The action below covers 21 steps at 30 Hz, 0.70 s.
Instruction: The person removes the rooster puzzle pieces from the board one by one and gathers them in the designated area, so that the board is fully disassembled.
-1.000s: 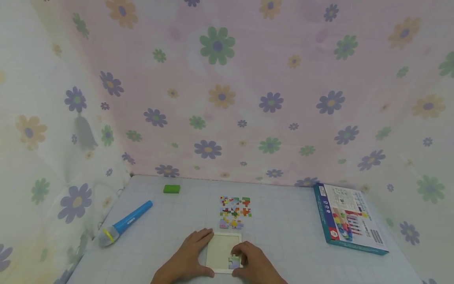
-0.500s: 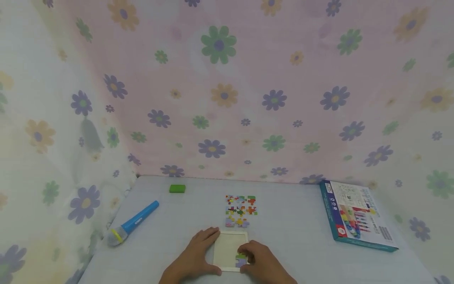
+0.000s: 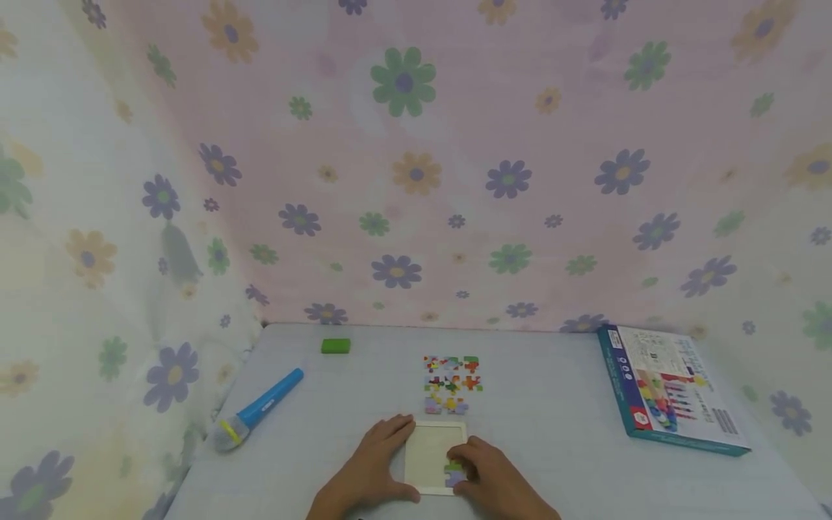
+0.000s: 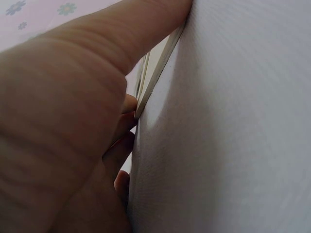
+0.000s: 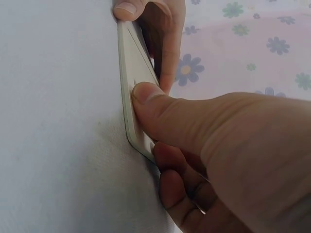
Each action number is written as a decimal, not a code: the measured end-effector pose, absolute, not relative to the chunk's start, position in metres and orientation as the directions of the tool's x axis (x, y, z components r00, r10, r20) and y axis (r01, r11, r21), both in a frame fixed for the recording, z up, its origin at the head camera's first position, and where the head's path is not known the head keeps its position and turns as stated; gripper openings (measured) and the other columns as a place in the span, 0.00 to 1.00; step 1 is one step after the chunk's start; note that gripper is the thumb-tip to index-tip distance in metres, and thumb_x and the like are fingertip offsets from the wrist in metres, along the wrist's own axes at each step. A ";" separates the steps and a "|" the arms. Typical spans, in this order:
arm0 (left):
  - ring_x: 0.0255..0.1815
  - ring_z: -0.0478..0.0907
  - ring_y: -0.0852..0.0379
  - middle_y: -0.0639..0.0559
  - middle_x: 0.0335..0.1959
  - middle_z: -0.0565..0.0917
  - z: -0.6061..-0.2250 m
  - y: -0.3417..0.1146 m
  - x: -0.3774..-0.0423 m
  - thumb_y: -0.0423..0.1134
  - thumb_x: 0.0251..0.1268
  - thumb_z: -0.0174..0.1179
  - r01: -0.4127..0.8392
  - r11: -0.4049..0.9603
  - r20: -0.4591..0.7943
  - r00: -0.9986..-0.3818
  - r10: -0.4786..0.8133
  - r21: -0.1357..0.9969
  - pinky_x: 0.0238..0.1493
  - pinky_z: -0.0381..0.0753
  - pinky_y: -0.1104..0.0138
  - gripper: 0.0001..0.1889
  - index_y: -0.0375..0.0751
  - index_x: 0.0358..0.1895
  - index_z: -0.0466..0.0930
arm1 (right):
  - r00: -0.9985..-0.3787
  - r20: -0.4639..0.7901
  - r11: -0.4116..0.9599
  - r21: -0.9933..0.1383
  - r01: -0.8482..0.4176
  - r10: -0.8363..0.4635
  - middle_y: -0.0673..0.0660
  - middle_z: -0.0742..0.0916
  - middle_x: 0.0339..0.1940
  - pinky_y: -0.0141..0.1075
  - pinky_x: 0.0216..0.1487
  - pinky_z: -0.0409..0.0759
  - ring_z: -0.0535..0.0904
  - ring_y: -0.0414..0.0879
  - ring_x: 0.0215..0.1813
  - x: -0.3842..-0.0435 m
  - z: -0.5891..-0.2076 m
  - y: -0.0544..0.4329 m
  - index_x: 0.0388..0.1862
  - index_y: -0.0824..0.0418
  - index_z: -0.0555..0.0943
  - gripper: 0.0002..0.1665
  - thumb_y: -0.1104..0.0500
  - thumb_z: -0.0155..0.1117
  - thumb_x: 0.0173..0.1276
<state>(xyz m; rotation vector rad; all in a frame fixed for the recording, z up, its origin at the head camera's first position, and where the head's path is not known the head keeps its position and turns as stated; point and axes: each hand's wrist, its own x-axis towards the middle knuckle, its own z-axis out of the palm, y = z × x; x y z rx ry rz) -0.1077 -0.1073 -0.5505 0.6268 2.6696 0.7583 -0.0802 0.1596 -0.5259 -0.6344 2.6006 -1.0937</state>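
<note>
A shallow pale puzzle tray lies flat on the table before me. My left hand holds its left side, with fingers at the far corner and thumb at the near one. In the tray's near right corner sits a green and lilac jigsaw piece. My right hand has thumb and curled index finger at this piece's near and far ends. In the right wrist view the right thumb lies over the tray's rim, and the piece is hidden. The left wrist view shows the left thumb along the tray's edge.
Several colourful jigsaw pieces lie in rows just beyond the tray. A blue toy microphone and a green block are on the left. A flat printed box lies at the right. Flowered cloth walls the table's back and sides.
The whole scene has shifted rightward as the head view turned. The right fingers have eased slightly off the piece, showing more green. Both hands stay at the tray.
</note>
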 end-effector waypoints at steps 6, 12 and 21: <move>0.83 0.56 0.49 0.58 0.81 0.62 -0.549 -0.107 -0.106 0.77 0.39 0.69 0.337 0.766 -0.143 -0.864 0.483 0.548 0.85 0.53 0.46 0.61 0.55 0.80 0.60 | -0.874 -0.134 0.649 -0.723 -0.237 -0.467 0.43 0.74 0.33 0.26 0.30 0.69 0.67 0.30 0.33 -0.079 -0.521 0.158 0.54 0.60 0.84 0.22 0.57 0.76 0.62; 0.83 0.56 0.50 0.58 0.81 0.61 -0.549 -0.106 -0.106 0.78 0.40 0.68 0.347 0.768 -0.140 -0.862 0.488 0.539 0.85 0.53 0.47 0.60 0.54 0.80 0.60 | -0.866 -0.107 0.641 -0.717 -0.273 -0.489 0.43 0.74 0.35 0.25 0.32 0.70 0.67 0.29 0.34 -0.079 -0.522 0.160 0.56 0.60 0.83 0.23 0.55 0.74 0.64; 0.82 0.58 0.50 0.59 0.81 0.63 -0.544 -0.105 -0.104 0.76 0.41 0.70 0.330 0.776 -0.149 -0.869 0.472 0.538 0.85 0.55 0.47 0.59 0.56 0.80 0.60 | -0.860 -0.023 0.597 -0.729 -0.335 -0.510 0.43 0.75 0.36 0.24 0.32 0.73 0.68 0.28 0.33 -0.086 -0.532 0.166 0.57 0.56 0.82 0.21 0.53 0.72 0.67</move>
